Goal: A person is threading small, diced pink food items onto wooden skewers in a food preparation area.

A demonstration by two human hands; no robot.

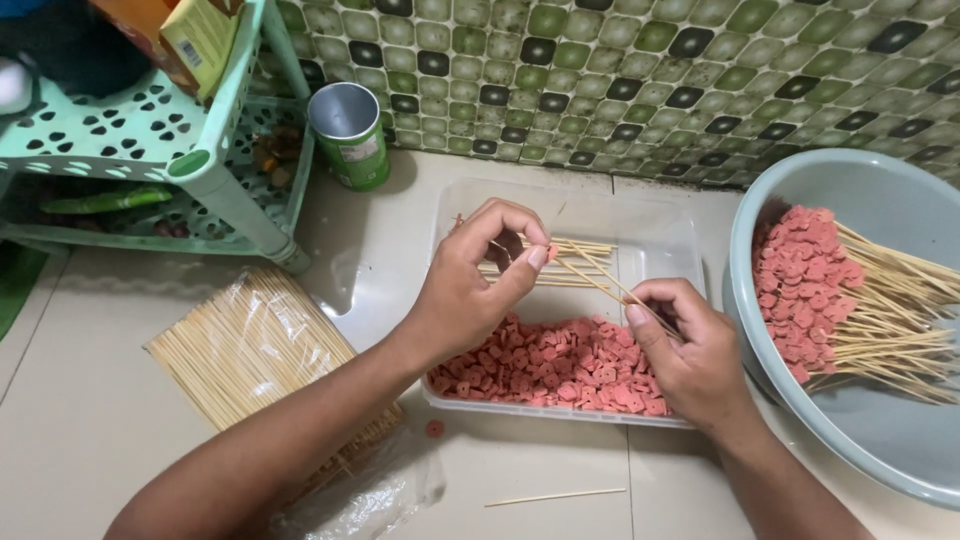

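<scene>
the left hand (pixel 470 280) pinches a pink slice (pixel 551 253) at its fingertips while the right hand (pixel 690 350) is closed on a skewer (pixel 600 280) whose tip meets that slice, both over the clear tray (pixel 660 230) of slices; it seems best to keep the skewer steady and centred on the slice, with the fingertips clear of the point. beyond, a wrapped skewer bundle (pixel 250 345) lies left on the floor (pixel 80 420), a green can (pixel 350 135) stands by the tiled wall, and yellow and orange cartons (pixel 185 35) sit on the mint rack (pixel 150 130).

A tray (pixel 660 235) lies between a skewer bundle (pixel 255 345) (left) and a basin (pixel 800 180) (right).
</scene>
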